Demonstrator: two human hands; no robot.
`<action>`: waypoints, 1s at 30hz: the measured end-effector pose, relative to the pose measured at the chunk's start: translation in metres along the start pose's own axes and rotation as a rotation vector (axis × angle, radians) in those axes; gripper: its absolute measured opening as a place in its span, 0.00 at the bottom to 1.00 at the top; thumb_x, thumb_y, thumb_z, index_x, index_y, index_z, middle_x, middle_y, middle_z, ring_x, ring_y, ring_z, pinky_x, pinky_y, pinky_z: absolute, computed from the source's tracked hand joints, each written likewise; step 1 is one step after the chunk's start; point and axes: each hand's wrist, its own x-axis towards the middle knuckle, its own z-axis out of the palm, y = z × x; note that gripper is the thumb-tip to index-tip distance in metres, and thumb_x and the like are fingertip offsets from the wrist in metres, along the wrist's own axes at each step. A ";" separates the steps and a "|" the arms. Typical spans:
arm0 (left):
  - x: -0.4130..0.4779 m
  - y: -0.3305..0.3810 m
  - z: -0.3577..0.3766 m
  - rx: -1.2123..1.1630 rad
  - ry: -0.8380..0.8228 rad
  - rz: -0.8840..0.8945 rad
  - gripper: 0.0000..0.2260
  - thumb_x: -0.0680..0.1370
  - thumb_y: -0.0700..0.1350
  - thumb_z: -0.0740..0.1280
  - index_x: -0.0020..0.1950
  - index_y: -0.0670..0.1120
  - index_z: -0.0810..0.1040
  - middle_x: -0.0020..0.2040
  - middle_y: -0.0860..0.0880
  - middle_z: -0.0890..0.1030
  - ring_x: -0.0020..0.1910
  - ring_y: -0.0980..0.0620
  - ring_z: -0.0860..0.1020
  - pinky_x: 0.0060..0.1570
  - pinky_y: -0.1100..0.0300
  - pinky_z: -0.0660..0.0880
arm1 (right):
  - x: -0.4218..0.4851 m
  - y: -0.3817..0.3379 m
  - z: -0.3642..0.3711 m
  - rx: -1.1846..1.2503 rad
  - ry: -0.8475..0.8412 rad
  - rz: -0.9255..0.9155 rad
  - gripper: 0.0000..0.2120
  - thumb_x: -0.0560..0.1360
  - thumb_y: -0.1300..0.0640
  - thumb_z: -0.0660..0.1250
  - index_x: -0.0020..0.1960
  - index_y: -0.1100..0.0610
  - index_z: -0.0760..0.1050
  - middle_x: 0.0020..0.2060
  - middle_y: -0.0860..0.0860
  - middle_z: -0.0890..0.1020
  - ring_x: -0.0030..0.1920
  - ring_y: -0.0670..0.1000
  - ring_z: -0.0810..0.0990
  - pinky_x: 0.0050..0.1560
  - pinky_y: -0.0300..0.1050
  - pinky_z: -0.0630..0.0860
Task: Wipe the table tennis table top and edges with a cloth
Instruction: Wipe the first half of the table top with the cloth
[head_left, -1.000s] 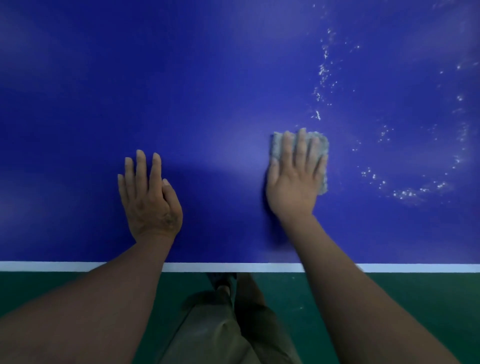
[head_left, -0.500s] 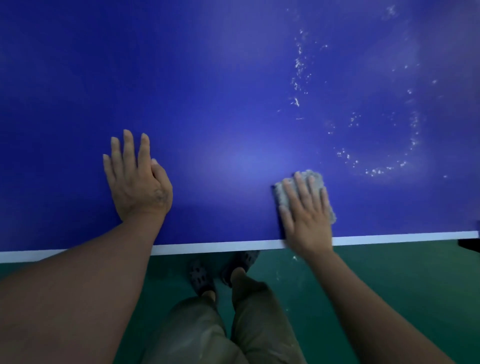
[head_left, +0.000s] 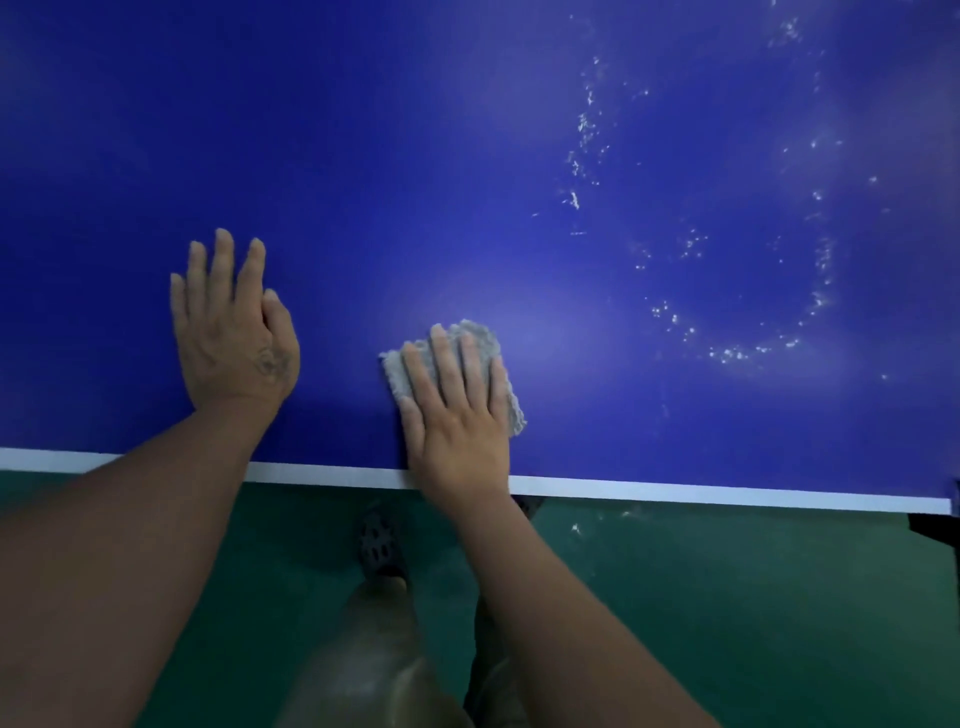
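R hand (head_left: 457, 415) on cloth (head_left: 397, 375), lengthwise along fingers (head_left: 442, 364)

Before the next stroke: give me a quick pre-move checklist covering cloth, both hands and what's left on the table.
1. Grey cloth flat under the right hand, fingers straight on it: ok.
2. Left hand flat on the blue table top, apart from the cloth: ok.
3. Top free of debris: not ok, white specks lie right of the cloth.
4. White edge line wiped: cannot tell.
5. Cloth underside clean: cannot tell, hidden.
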 end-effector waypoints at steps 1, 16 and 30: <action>-0.001 0.003 0.000 0.001 -0.003 -0.011 0.25 0.89 0.49 0.52 0.87 0.46 0.60 0.88 0.43 0.56 0.87 0.41 0.51 0.86 0.42 0.46 | -0.003 0.016 -0.004 0.003 -0.002 -0.075 0.26 0.89 0.45 0.52 0.86 0.47 0.61 0.86 0.50 0.57 0.87 0.55 0.49 0.84 0.64 0.51; -0.017 0.110 0.035 -0.044 0.025 -0.150 0.25 0.89 0.49 0.51 0.87 0.45 0.60 0.88 0.45 0.56 0.88 0.43 0.50 0.86 0.41 0.45 | 0.026 0.181 -0.043 -0.134 0.001 -0.024 0.27 0.89 0.46 0.48 0.87 0.49 0.57 0.87 0.55 0.54 0.87 0.60 0.47 0.83 0.69 0.51; -0.014 0.114 0.035 -0.081 0.039 -0.213 0.22 0.89 0.41 0.54 0.84 0.45 0.67 0.87 0.46 0.59 0.88 0.45 0.52 0.86 0.44 0.45 | 0.217 0.163 -0.056 -0.111 0.014 -0.028 0.28 0.88 0.41 0.42 0.87 0.43 0.54 0.87 0.48 0.52 0.87 0.54 0.47 0.84 0.60 0.42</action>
